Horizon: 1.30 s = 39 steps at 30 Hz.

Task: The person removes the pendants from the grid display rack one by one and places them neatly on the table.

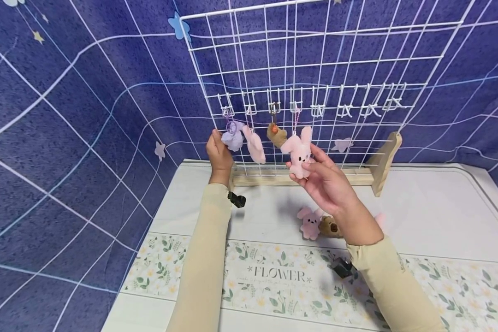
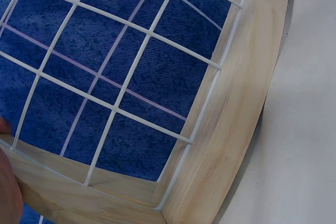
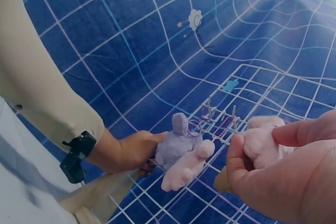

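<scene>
In the head view my right hand [image 1: 329, 184] pinches a pink bunny plush keychain [image 1: 299, 150] between thumb and fingers. Its pink bead chain [image 1: 296, 121] runs up to a hook on the white wire grid rack [image 1: 344, 71]. My left hand [image 1: 220, 154] grips the rack's left side; in the left wrist view its fingers [image 2: 8, 192] wrap the wooden end piece [image 2: 52, 198]. Between the hands hang a lavender plush [image 1: 233, 136], a pink plush turned sideways [image 1: 254, 145] and a brown plush [image 1: 276, 134].
Several bare hooks [image 1: 369, 109] continue along the grid to the right. On the white table [image 1: 431, 207] a pink bunny plush [image 1: 311, 224] and a brown plush [image 1: 329, 227] lie below my right forearm. A flower-print strip [image 1: 274, 258] crosses the front. Blue cloth [image 1: 87, 106] hangs behind.
</scene>
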Each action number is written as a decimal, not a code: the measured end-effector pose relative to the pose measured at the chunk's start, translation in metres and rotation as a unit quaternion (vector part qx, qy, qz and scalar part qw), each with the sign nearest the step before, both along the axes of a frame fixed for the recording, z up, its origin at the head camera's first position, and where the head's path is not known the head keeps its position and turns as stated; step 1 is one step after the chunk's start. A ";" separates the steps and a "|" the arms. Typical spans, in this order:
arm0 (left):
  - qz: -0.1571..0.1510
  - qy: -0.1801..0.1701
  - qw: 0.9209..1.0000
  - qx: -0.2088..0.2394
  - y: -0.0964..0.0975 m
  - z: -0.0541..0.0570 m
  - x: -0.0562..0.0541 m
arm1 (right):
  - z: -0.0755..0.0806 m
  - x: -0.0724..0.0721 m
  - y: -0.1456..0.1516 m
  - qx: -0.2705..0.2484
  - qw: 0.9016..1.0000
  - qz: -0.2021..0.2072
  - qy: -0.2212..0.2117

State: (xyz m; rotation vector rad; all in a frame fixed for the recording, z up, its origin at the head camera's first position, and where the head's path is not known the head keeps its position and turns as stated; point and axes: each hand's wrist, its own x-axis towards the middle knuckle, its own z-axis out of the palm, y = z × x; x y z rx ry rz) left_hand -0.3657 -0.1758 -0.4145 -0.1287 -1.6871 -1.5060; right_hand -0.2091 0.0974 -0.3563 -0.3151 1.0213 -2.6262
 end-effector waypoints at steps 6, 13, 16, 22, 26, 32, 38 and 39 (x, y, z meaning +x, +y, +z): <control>0.006 -0.005 1.000 -0.016 -0.007 -0.007 -0.007 | -0.002 0.001 0.000 0.023 0.999 0.004 0.024; -0.001 -0.005 1.000 -0.020 -0.009 -0.009 -0.008 | -0.008 0.003 -0.001 0.080 0.996 -0.022 0.045; 0.000 -0.006 1.000 -0.024 -0.009 -0.009 -0.007 | -0.012 0.003 -0.001 0.114 0.991 -0.037 0.053; -0.003 -0.003 1.000 -0.027 -0.009 -0.009 -0.007 | -0.016 0.004 -0.001 0.182 0.981 -0.043 0.059; -0.005 0.001 1.000 -0.022 -0.009 -0.008 -0.007 | -0.018 0.004 -0.001 0.229 0.971 -0.035 0.061; 0.009 0.000 1.000 -0.024 -0.007 -0.008 -0.009 | -0.022 0.004 0.000 0.283 0.956 -0.033 0.064; 0.009 0.003 1.000 -0.014 -0.005 -0.006 -0.007 | -0.029 0.000 0.001 0.357 0.930 -0.031 0.078; 0.005 0.005 1.000 -0.011 -0.003 -0.003 -0.003 | -0.030 -0.001 0.002 0.366 0.927 -0.028 0.082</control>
